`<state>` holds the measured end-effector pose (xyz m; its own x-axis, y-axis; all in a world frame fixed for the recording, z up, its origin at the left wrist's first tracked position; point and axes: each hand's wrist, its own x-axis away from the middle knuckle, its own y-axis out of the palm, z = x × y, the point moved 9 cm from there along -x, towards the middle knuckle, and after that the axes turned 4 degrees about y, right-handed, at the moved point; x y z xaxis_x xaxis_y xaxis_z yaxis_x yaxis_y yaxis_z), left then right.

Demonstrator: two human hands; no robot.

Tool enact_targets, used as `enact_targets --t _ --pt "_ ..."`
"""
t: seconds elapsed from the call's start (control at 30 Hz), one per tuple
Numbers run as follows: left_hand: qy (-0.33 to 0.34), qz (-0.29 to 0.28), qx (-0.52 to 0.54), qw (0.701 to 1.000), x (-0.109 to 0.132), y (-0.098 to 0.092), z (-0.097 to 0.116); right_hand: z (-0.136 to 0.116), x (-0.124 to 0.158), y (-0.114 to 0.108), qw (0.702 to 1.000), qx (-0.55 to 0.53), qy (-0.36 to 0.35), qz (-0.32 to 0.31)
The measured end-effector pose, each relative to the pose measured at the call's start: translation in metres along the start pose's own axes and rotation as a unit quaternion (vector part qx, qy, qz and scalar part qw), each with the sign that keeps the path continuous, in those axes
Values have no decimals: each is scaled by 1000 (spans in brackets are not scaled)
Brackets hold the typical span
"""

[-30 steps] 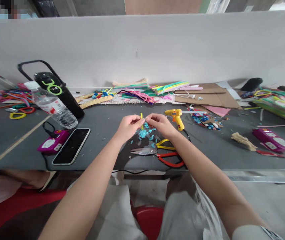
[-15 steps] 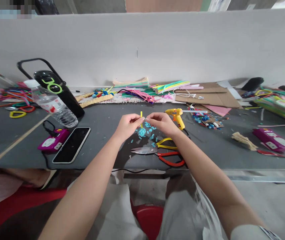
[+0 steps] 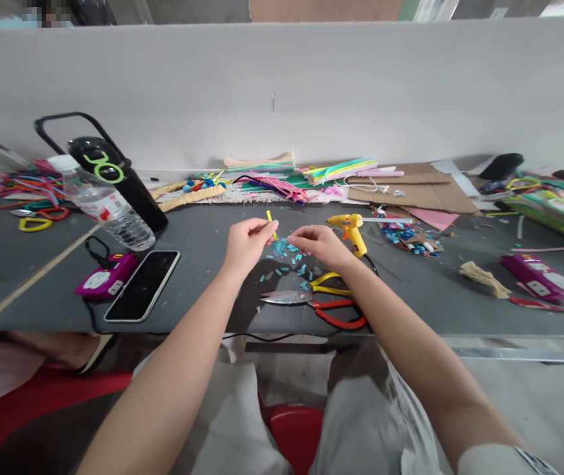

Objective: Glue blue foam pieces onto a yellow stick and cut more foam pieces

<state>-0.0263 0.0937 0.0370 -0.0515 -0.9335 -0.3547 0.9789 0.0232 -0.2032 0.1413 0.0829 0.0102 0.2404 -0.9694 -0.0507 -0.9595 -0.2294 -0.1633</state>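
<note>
Between the thumb and fingers of my left hand (image 3: 248, 244) is a thin yellow stick (image 3: 269, 216), tilted, its upper end showing. A clump of small light-blue pieces (image 3: 280, 247) sits at the stick's lower end. My right hand (image 3: 324, 243) is beside the clump, its fingertips pinched together; whatever they hold is too small to make out. Loose light-blue pieces (image 3: 302, 270) lie scattered on the dark table under the hands. Nearer to me rest scissors (image 3: 286, 298) with one yellow and one red handle, blades to the left.
Right of my hands lies a yellow glue gun (image 3: 353, 234), with a pile of coloured bits (image 3: 413, 239) beyond it. A phone (image 3: 143, 287), purple power socket (image 3: 106, 277), water bottle (image 3: 108, 208) and black flask (image 3: 133, 188) stand or lie left. Coloured strips (image 3: 344, 171) line the wall.
The yellow stick has gone from upright to tilted, and the blue clump has moved up, away from me. My left hand has shifted slightly left; my right fingers now sit beside the clump.
</note>
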Motion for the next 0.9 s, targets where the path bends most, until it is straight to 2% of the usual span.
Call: enact_targets --t 0.57,0.9 --pt "14 -9 -15 1000 0 1 -1 8 -2 2 999 46 10 5" --pt "7 -26 20 999 -2 2 -5 13 -4 2 998 49 24 12"
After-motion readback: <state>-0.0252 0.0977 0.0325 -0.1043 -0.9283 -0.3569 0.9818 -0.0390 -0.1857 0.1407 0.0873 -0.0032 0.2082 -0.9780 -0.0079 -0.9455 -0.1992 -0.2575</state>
